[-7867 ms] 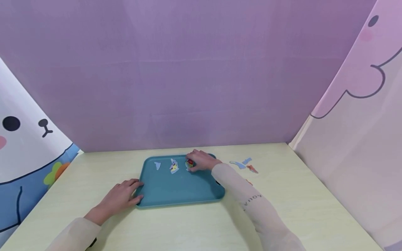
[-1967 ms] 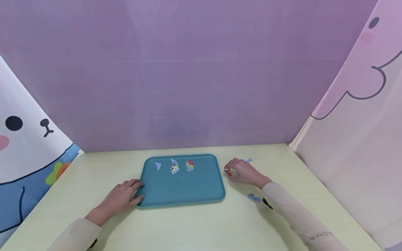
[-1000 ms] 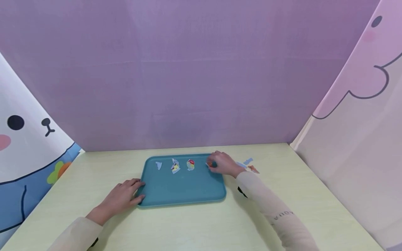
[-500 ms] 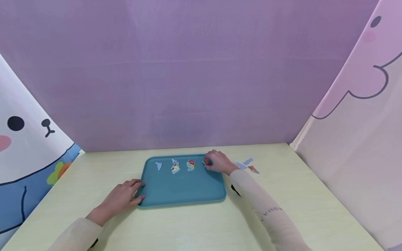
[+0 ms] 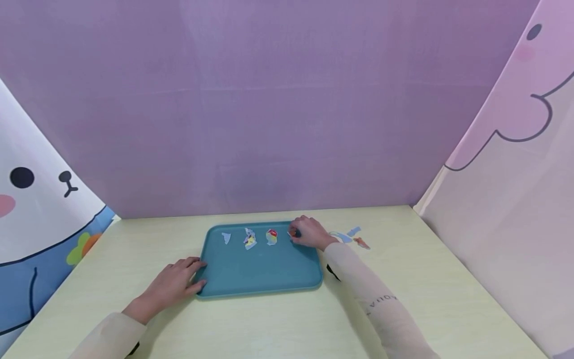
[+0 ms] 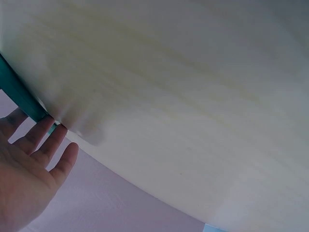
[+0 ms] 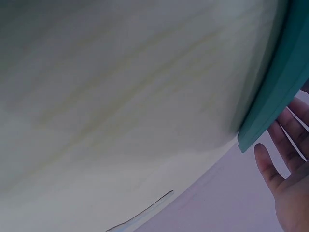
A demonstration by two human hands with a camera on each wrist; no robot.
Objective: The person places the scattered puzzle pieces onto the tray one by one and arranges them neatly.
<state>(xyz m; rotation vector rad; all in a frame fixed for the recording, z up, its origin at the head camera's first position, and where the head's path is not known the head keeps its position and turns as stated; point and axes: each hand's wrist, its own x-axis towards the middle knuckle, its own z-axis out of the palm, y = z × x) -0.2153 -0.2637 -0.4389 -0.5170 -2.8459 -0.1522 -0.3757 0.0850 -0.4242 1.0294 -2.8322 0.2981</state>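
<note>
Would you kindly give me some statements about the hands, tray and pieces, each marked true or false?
1. The left hand touches the tray. True.
2. The right hand is off the tray. False: the right hand is over it, holding an orange piece.
3. The leftmost piece on the tray is yellow. False: it is the light-blue piece.
4. A blue strip lies on the table, right of the tray. True.
5. The red-topped piece lies on the tray. True.
</note>
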